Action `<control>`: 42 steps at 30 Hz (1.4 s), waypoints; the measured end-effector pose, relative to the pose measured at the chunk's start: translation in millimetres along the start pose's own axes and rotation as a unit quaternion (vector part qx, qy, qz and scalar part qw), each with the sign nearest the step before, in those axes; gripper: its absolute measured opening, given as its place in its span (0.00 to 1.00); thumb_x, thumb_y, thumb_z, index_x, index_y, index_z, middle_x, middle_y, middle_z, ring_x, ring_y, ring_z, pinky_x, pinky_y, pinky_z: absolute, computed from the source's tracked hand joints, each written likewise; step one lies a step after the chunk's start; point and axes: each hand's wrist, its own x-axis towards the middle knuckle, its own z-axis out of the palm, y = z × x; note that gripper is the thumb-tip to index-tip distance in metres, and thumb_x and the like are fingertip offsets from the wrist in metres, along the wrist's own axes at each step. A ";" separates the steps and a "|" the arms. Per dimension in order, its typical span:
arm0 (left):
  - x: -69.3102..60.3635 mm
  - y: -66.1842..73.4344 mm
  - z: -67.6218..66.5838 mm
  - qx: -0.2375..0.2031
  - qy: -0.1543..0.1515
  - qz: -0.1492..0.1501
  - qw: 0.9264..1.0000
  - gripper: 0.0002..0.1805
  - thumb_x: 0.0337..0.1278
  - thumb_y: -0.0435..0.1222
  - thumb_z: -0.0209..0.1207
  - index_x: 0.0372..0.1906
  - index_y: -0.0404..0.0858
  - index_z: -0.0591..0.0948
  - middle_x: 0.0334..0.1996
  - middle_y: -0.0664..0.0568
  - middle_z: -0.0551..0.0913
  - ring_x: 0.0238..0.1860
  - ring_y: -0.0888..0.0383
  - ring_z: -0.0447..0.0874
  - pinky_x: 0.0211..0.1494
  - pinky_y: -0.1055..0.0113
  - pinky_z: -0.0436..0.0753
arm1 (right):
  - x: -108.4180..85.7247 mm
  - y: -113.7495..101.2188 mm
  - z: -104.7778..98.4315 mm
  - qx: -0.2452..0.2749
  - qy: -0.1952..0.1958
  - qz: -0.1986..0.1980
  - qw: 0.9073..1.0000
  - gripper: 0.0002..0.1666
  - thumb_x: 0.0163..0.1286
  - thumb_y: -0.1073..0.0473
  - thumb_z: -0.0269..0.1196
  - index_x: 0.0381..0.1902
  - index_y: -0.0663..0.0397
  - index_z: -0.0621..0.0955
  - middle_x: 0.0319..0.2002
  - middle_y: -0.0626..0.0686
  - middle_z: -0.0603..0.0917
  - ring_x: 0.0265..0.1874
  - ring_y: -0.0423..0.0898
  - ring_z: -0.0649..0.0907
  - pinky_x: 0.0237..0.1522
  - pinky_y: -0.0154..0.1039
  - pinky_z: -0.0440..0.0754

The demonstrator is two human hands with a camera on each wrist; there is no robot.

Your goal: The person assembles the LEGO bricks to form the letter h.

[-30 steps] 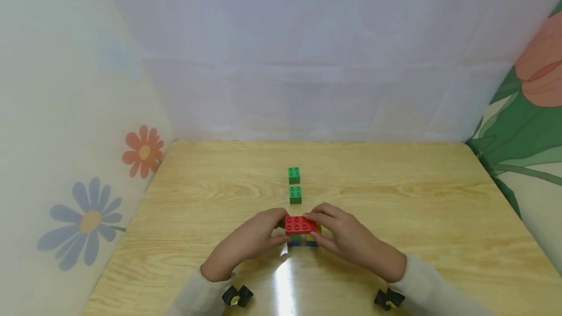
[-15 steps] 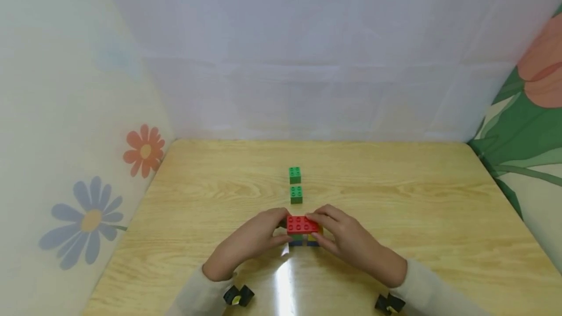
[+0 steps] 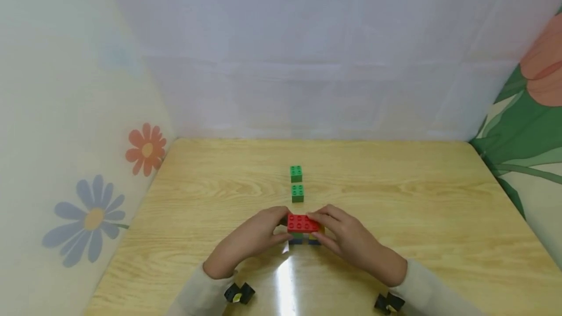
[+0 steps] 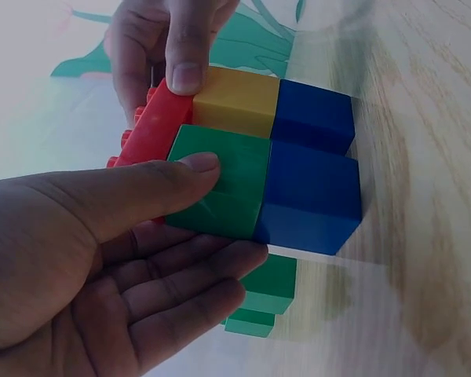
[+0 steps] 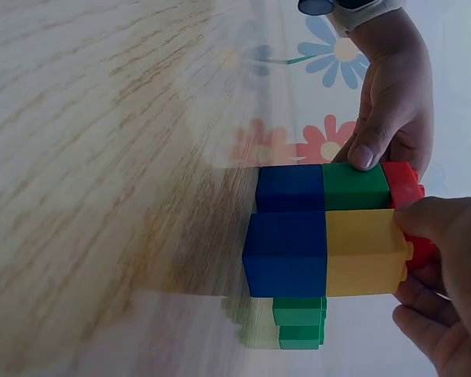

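Observation:
A red eight-stud toy brick (image 3: 300, 223) lies on top, across two side-by-side stacks. The left stack is a green block (image 4: 224, 188) over a blue block (image 4: 310, 196); the right one is a yellow block (image 5: 365, 253) over another blue block (image 5: 285, 255). My left hand (image 3: 252, 235) pinches the green block, thumb on its near face and fingers behind. My right hand (image 3: 349, 235) pinches the red brick's right end, the thumb also at the yellow block's upper edge. Some yellow studs show beside the red brick in the right wrist view.
Two green four-stud blocks, a nearer one (image 3: 297, 193) and a farther one (image 3: 296, 173), stand in line behind the stacks on the wooden table (image 3: 210, 174). A white cloth (image 3: 281, 62) hangs at the table's back. Flower-patterned panels (image 3: 92, 218) flank the sides.
Both hands keep their hold and the stacks look the same. The whole head view has shifted slightly, the scene moving a little to the right.

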 end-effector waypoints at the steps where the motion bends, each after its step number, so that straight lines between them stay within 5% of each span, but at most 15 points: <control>1: 0.4 0.0 0.1 -0.001 -0.001 0.000 1.000 0.12 0.60 0.38 0.65 0.46 0.43 0.78 0.44 0.55 0.84 0.49 0.56 0.82 0.54 0.61 0.81 | 0.0 0.3 -0.1 0.001 0.000 0.000 1.000 0.27 0.59 0.59 0.72 0.56 0.57 0.80 0.48 0.48 0.78 0.43 0.40 0.81 0.45 0.24 0.79; 21: -1.1 -0.8 -0.4 0.000 0.001 -0.005 1.000 0.12 0.60 0.39 0.65 0.46 0.44 0.78 0.44 0.56 0.83 0.49 0.57 0.82 0.53 0.63 0.81 | 8.5 0.9 -2.4 0.006 -0.008 -0.020 1.000 0.25 0.57 0.60 0.73 0.53 0.58 0.81 0.44 0.46 0.79 0.39 0.38 0.80 0.42 0.23 0.79; 42: 0.4 0.8 2.0 0.004 0.002 -0.008 1.000 0.12 0.59 0.39 0.66 0.44 0.43 0.78 0.43 0.56 0.84 0.49 0.57 0.82 0.52 0.62 0.81 | -0.4 4.2 -0.3 0.021 -0.019 0.023 0.999 0.26 0.62 0.57 0.70 0.58 0.52 0.78 0.51 0.46 0.77 0.48 0.40 0.80 0.50 0.30 0.80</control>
